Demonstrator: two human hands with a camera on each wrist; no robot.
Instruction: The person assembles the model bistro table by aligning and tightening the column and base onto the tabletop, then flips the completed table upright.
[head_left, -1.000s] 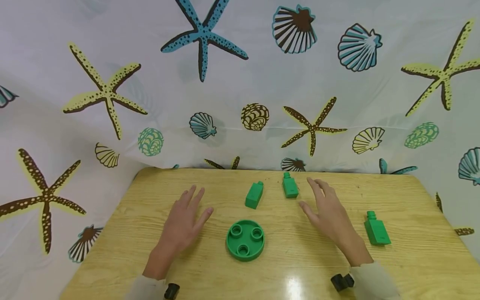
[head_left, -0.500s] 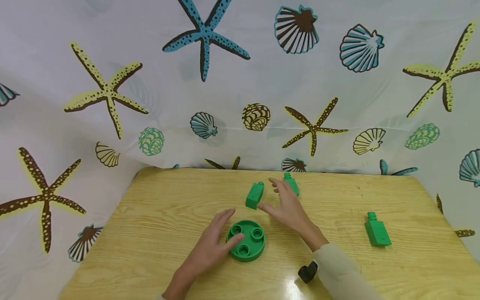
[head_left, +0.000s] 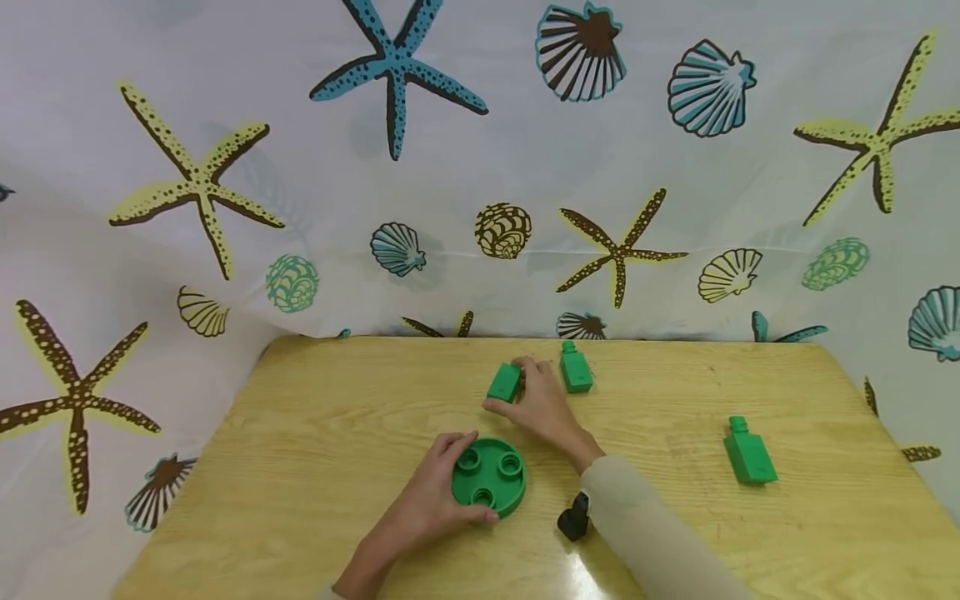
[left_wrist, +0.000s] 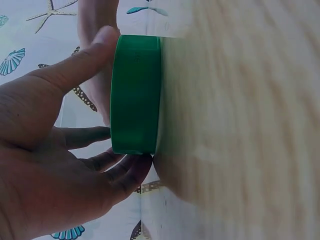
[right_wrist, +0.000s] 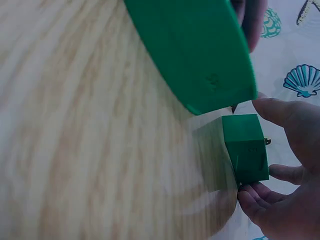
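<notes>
A shallow round green dish [head_left: 515,497] with three ring-shaped sockets lies on the table. My left hand [head_left: 429,496] grips it from the left, thumb along its near rim and fingers round the far side; the left wrist view shows its green side wall [left_wrist: 136,95] between thumb and fingers. Just beyond, a green bottle-shaped block [head_left: 505,382] lies on its side within the grasp of my right hand [head_left: 546,408]. The thumb is at its near end and the fingers are at its neck, which they mostly hide. In the right wrist view fingertips meet the block's side [right_wrist: 247,155].
Another green bottle-shaped block [head_left: 576,371] lies near the back edge, right of my right hand. A third such block [head_left: 751,457] lies farther right. Behind the wooden table [head_left: 337,400] hangs a white cloth [head_left: 450,192] printed with shells and starfish.
My left hand has come in from the left and closed round the dish. My right hand has swung left across the table, past the back block, and taken hold of the middle bottle-shaped block.
</notes>
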